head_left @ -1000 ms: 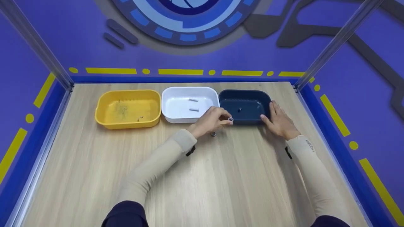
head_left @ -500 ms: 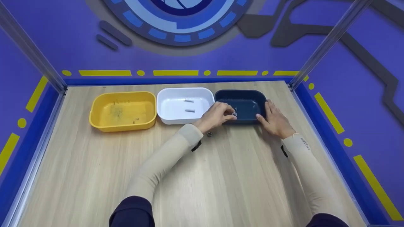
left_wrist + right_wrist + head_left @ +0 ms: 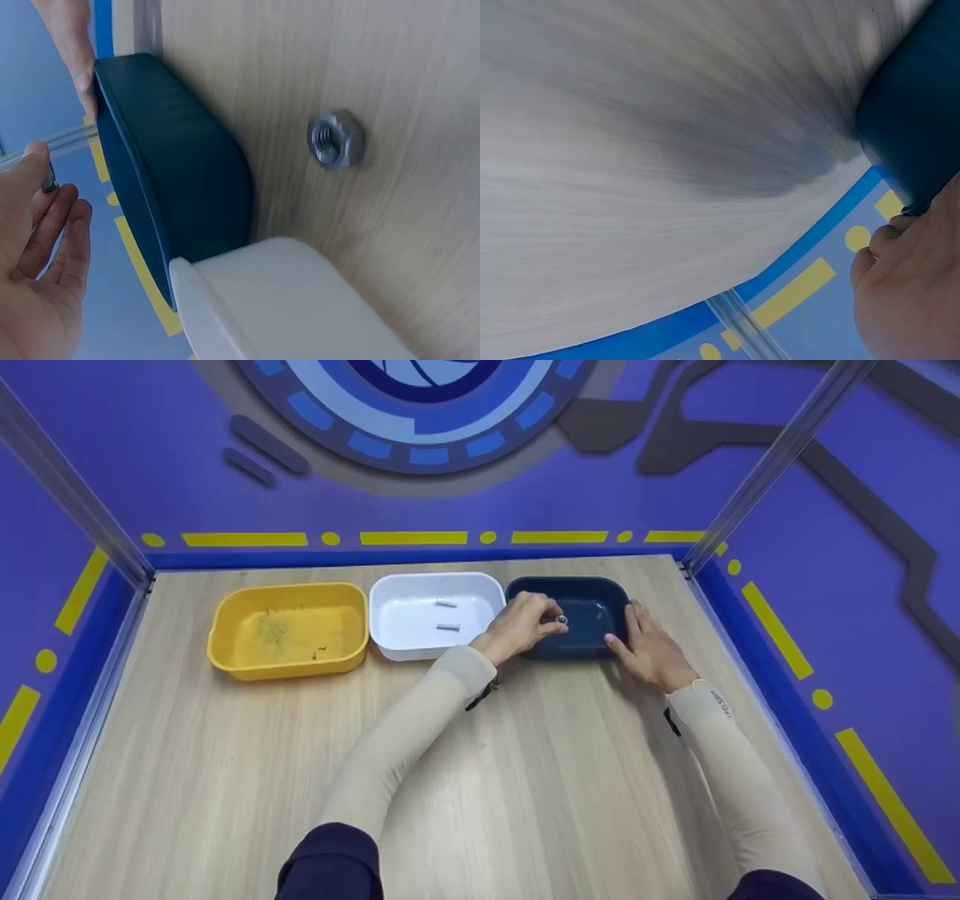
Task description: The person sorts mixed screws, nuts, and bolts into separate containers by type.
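My left hand pinches a small metal nut between thumb and fingertips, over the dark blue bin. In the left wrist view only a sliver of that nut shows at the thumb tip. My right hand holds the bin's right end, thumb at the near corner and fingers along the side wall. A loose hex nut lies on the table in front of the bins; the head view shows it mostly hidden by the left wrist.
Left of the dark bin, a white bin holds two metal bolts. Further left, a yellow bin contains several tiny dark pieces. Blue walls enclose the wooden table at the back and sides.
The left hand has moved from the dark bin's near rim to over its inside, carrying the nut. A small piece earlier visible in that bin is now out of sight. The right hand stays.
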{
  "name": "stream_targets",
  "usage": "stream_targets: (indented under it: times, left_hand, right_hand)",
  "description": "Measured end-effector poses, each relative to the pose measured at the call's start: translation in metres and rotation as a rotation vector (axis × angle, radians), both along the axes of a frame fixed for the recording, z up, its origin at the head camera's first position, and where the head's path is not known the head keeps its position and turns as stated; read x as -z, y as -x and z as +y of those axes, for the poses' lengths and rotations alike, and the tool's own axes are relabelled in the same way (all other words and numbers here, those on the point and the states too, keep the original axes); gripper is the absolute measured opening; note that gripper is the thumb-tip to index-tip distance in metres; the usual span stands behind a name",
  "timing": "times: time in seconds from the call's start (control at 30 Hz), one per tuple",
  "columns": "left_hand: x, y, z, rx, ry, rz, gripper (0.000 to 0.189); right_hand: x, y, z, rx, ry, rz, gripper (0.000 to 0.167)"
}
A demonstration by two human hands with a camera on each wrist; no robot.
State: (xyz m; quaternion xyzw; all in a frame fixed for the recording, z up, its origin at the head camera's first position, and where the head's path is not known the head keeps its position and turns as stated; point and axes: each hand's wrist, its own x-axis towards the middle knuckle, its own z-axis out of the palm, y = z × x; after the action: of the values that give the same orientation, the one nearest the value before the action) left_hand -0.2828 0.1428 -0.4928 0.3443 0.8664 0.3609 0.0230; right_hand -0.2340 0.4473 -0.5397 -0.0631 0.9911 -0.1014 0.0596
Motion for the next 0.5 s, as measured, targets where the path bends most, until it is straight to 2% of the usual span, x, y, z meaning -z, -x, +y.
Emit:
stream_targets:
  times: [0.3,0.5]
  left_hand:
    - [-0.006,0.018,0.007,-0.094,0.023,-0.019,0.032]
    - [-0.005,0.025,0.015,-0.178,0.049,0.009,0.031]
  right_hand:
    - [0.001,-0.002,0.000,0.003,0.005,-0.010,0.097]
    - [0.003,0.000,0.000,0.002,0.021,0.005,0.097]
